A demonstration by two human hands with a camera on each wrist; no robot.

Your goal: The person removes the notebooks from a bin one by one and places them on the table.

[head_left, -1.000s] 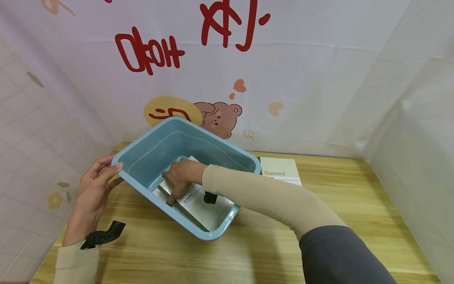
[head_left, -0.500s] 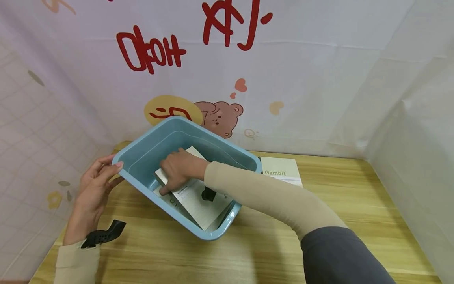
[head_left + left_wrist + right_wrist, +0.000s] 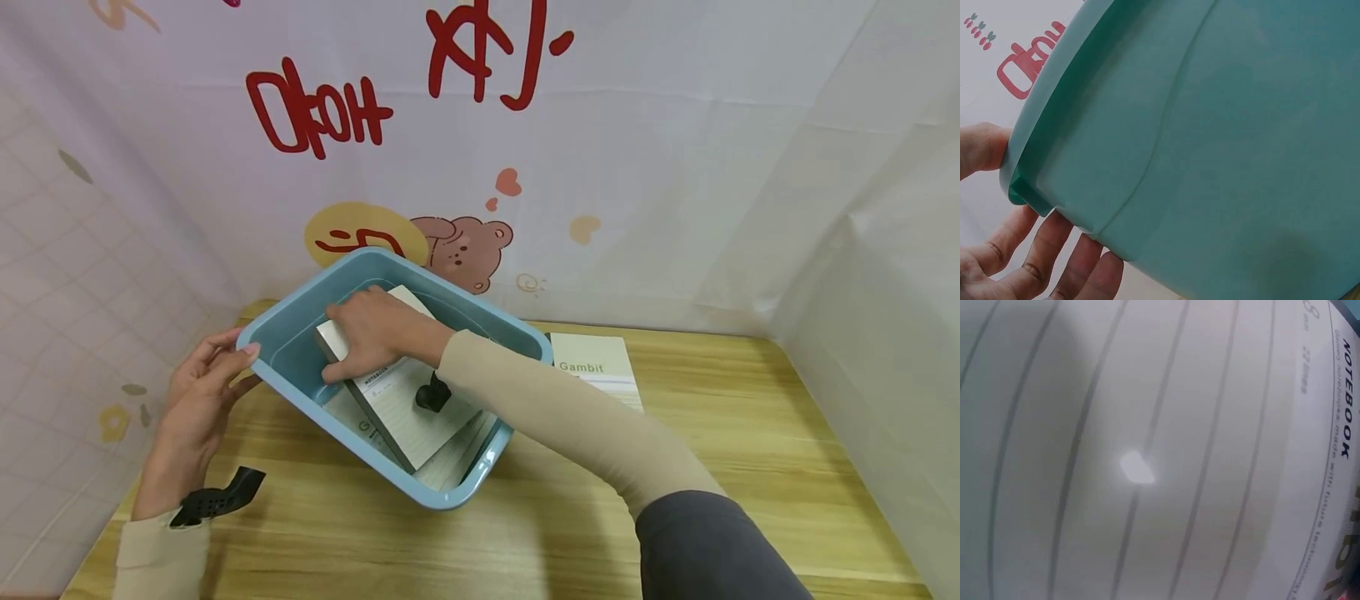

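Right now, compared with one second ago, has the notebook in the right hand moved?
Yes: in the head view, the notebook has shifted upward, nearer the printed bear.

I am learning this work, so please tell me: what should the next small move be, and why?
Probably lift the top notebook out of the blue basin: the right hand grips its far end, and the left hand holds the basin.
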